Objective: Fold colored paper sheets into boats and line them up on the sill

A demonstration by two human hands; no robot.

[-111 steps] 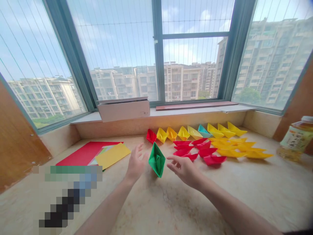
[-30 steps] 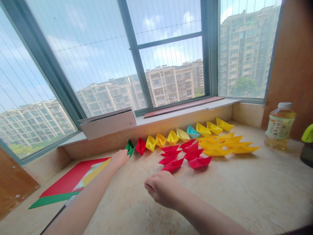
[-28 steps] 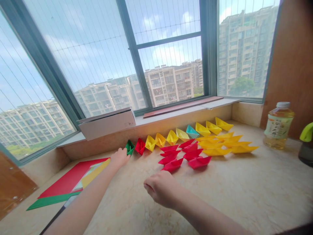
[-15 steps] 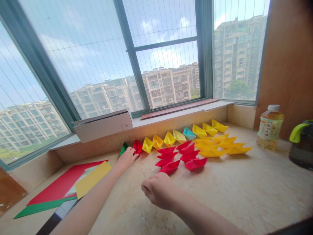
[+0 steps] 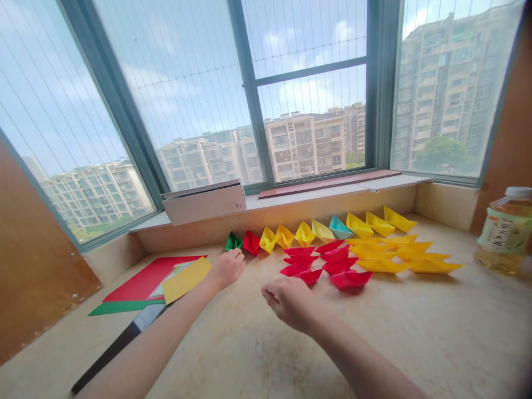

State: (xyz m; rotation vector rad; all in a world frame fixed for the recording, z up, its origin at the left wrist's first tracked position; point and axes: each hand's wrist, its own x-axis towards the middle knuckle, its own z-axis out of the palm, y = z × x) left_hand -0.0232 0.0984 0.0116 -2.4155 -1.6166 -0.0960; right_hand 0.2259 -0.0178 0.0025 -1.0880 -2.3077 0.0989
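A back row of folded paper boats runs along the low wall. At its left end are a green paper boat (image 5: pixel 233 241) and a red paper boat (image 5: pixel 251 243). Just in front of the green one is my left hand (image 5: pixel 226 269), its fingers loosely bent and apart, with nothing seen in them. My right hand (image 5: pixel 288 298) is curled into a fist above the counter, in front of the red paper boats (image 5: pixel 351 280); nothing shows in it. Yellow paper boats (image 5: pixel 382 266) stand in rows to the right of the red ones. One blue paper boat (image 5: pixel 339 227) is in the back row.
Red paper sheets (image 5: pixel 143 280), a green sheet (image 5: pixel 120 308) and a yellow sheet (image 5: pixel 187 280) lie at left, beside a dark flat object (image 5: pixel 114 346). A drink bottle (image 5: pixel 505 233) stands at right. A white box (image 5: pixel 203 205) rests on the window ledge.
My left hand has drawn back from the red boat at the row's left end, toward me. My right hand stays curled. The view has turned left, and the dark jug has left it.
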